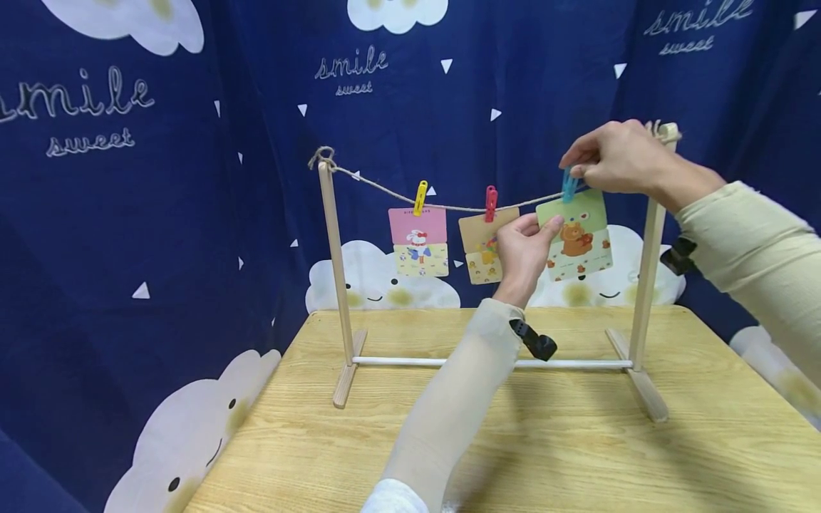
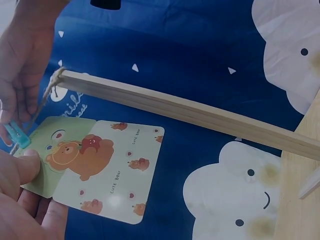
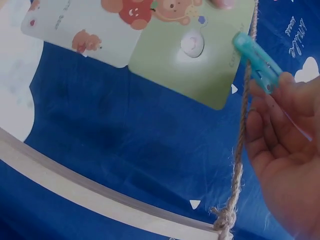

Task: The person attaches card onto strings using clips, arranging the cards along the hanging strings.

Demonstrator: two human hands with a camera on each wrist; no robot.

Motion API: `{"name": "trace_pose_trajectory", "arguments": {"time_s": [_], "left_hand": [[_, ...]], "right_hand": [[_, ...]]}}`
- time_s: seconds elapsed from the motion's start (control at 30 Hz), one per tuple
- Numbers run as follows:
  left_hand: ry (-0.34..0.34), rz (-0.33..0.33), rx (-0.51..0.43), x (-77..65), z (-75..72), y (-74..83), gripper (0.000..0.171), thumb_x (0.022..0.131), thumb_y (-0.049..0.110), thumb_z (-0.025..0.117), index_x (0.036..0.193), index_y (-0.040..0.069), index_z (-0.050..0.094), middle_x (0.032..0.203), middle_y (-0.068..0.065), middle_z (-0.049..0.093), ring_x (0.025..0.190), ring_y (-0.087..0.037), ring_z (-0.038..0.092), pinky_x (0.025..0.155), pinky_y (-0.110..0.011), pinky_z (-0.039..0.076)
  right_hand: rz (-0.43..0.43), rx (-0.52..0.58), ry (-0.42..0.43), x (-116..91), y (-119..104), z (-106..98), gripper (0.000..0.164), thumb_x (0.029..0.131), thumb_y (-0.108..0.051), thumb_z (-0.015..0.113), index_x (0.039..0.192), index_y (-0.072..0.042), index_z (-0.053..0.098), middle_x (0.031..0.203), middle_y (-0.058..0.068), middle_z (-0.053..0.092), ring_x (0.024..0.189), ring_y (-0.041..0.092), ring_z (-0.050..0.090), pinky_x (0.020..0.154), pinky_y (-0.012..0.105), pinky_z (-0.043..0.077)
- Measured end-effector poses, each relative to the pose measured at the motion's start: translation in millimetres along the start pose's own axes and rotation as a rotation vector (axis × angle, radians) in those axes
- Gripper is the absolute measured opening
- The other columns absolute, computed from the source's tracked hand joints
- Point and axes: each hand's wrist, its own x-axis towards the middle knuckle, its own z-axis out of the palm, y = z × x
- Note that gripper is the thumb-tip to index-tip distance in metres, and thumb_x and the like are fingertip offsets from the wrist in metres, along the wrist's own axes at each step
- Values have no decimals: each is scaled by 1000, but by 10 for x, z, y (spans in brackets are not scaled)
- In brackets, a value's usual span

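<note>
My left hand pinches the left edge of a green bear card between thumb and fingers. Above it, my right hand pinches the tail of a blue clothespin. In the right wrist view the tip of that clothespin overlaps the card's top edge at the twine. To the left, a yellow clothespin holds a pink rabbit card on the line. A red clothespin holds a tan card, partly hidden behind my left hand.
The twine runs between two wooden posts, the left post and the right post. A white crossbar joins their feet on the wooden table. A dark blue curtain with clouds hangs behind.
</note>
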Motion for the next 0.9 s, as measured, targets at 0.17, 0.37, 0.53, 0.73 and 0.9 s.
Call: {"name": "trace_pose_trajectory", "arguments": {"time_s": [0.17, 0.37, 0.53, 0.73, 0.9], "left_hand": [[-5, 12, -3, -8, -9, 4, 11, 88, 18, 85, 93, 8, 81, 78, 1, 78, 65, 2, 61, 54, -18, 43], [-5, 17, 7, -16, -13, 6, 11, 88, 18, 84, 93, 9, 81, 78, 1, 78, 65, 2, 62, 53, -18, 43], [-8, 16, 19, -18, -19, 8, 11, 88, 18, 84, 94, 9, 81, 77, 3, 77, 63, 1, 60, 51, -19, 42], [-27, 27, 41, -26, -40, 11, 12, 88, 19, 85, 94, 9, 80, 74, 6, 75, 59, 0, 59, 48, -20, 41], [-47, 46, 70, -54, -90, 9, 13, 89, 21, 84, 95, 10, 80, 75, 7, 75, 58, -2, 61, 47, -20, 45]], "right_hand": [[-8, -16, -30, -8, -1, 9, 35, 103, -22, 58, 128, -1, 71, 119, 28, 71, 102, 40, 67, 89, 59, 54], [-14, -41, -39, -11, -26, -8, 37, 101, -23, 56, 128, -2, 71, 119, 28, 71, 102, 40, 66, 88, 58, 54], [-28, -57, -34, -10, -34, -22, 39, 99, -25, 57, 128, -2, 71, 117, 25, 72, 102, 38, 66, 88, 56, 55], [-28, -56, -40, -20, -31, -29, 40, 100, -26, 57, 128, -1, 71, 118, 25, 72, 105, 40, 66, 89, 57, 54], [-33, -55, -39, -24, -26, -37, 39, 99, -25, 57, 128, -2, 71, 118, 25, 73, 104, 39, 67, 88, 57, 54]]}}
